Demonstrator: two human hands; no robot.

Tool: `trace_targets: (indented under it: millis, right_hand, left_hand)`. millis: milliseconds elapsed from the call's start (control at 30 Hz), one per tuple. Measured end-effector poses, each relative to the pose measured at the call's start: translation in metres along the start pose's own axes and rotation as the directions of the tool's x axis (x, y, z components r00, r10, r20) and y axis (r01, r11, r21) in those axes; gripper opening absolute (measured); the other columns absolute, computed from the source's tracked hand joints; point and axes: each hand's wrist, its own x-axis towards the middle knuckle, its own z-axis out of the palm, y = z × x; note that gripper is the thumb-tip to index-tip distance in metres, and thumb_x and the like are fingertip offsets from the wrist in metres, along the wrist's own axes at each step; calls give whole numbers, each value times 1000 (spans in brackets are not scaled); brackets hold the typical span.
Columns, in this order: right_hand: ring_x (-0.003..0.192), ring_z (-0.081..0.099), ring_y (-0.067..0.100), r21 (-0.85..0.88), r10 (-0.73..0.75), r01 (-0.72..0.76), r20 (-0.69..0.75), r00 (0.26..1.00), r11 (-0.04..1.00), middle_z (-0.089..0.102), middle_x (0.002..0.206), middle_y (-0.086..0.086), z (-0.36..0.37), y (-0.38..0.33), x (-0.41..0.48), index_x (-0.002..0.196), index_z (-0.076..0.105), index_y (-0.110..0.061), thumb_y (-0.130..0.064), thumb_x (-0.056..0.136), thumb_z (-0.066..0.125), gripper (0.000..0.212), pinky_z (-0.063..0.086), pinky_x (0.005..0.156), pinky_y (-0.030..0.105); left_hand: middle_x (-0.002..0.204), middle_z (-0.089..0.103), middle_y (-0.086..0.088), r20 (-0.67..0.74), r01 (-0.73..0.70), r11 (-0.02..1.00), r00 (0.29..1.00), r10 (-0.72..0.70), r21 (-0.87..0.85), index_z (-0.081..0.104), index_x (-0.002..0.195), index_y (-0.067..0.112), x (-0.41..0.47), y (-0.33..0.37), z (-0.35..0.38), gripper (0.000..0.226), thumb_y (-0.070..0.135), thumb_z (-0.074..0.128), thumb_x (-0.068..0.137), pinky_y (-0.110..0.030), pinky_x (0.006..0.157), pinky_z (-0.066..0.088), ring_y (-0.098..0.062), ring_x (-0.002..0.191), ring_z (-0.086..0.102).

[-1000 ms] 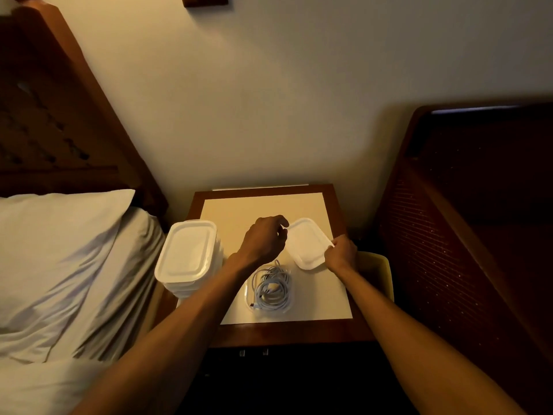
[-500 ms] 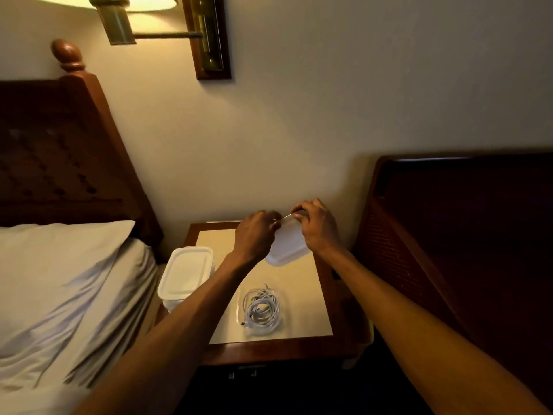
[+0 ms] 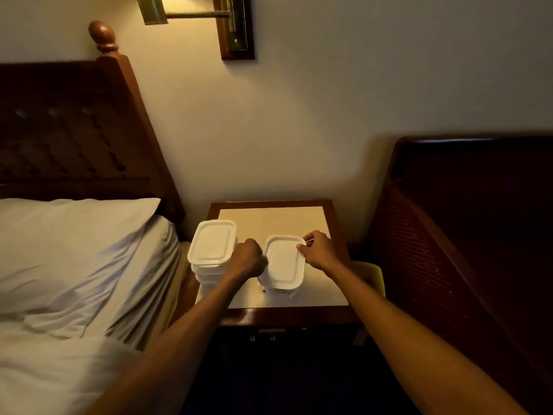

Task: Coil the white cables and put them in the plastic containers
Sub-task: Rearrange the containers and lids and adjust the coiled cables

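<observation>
Beside the bed, with its white pillow [image 3: 74, 235] off to the left, a wooden nightstand [image 3: 338, 211] carries everything. At its left edge stands a stack of lidded containers [image 3: 212, 244], closed and not being touched.

Just right of the stack, the person's left hand [image 3: 248, 260] has its fingers curled down over the left rim of a white lid [image 3: 284, 262] and appears to grip it. The lid now lies flat on the container [image 3: 281, 292] near the front middle of the nightstand. Half a second ago both hands held this lid tilted in the air, and the coiled white cable lay in plain view in the open container below. Now the lid hides the coil, so I judge the cable to be shut inside.

The right hand [image 3: 320, 253] pinches the lid's far right corner between thumb and forefinger. Whether the rim has snapped home all round I cannot tell. Pressing the corners down looks like what remains for this container.
</observation>
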Motion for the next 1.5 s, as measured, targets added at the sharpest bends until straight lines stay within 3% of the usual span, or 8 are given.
trace_targets:
  millis: [233,400,733,900,1000,1100,1233,1500]
  right_hand:
    - [109,60,29,-2,-8,8,44,999,1000,64,122,13,17,17,-2,125,60,-6,-9,86,70,40,48,89,34]
    - [115,56,29,-10,-8,8,71,997,1000,56,131,14,33,22,4,136,52,-10,-12,92,63,45,46,97,36]
    - [124,51,33,94,48,-59,123,991,994,53,138,15,63,39,1,145,42,-24,-22,101,47,44,43,105,42]
    - [120,55,32,188,92,-103,66,994,977,60,131,12,64,43,1,137,53,-18,-25,98,54,39,44,99,36]
    - [106,58,31,193,227,-232,51,973,953,64,117,12,69,43,3,111,58,-10,-33,97,54,27,48,91,37]
    - [93,54,32,88,220,-221,21,975,971,60,105,14,74,42,-1,98,46,-11,-34,102,42,24,44,79,37]
    - [102,56,36,-124,120,-126,-55,991,984,60,113,17,79,39,-5,114,46,-9,-32,105,29,30,35,76,35]
    - [95,57,29,-125,47,-67,-156,987,990,61,109,14,94,48,-10,112,46,-11,-34,106,28,30,45,82,40]
  left_hand:
    - [99,68,-20,64,23,999,998,-25,28,59,85,3,13,-5,23,11,13,59,85,-31,62,40,-35,90,65]
    - [119,65,-16,6,3,991,1000,-4,130,57,120,6,15,-15,43,32,19,54,91,-37,87,48,-34,107,60]
    - [110,65,-24,-58,-91,994,994,94,53,54,125,2,12,-38,63,32,12,44,96,-32,69,34,-39,99,59]
    - [119,65,-24,-86,-48,994,996,39,-101,52,137,3,14,-43,70,42,14,41,97,-39,88,48,-40,104,60]
    - [121,65,-21,-104,-35,975,994,12,-220,49,143,10,8,-46,74,47,21,39,98,-40,93,49,-37,106,61]
    - [120,66,-13,-147,-22,970,989,-15,-243,48,143,22,0,-45,80,49,33,35,98,-45,92,51,-33,107,60]
    - [119,67,-8,-180,9,972,982,-52,-234,44,145,28,-4,-40,86,47,38,29,101,-46,93,51,-30,106,61]
    - [99,71,-2,-227,-63,929,974,-23,-366,42,145,29,3,-52,107,52,42,28,96,-44,77,58,-19,83,64]
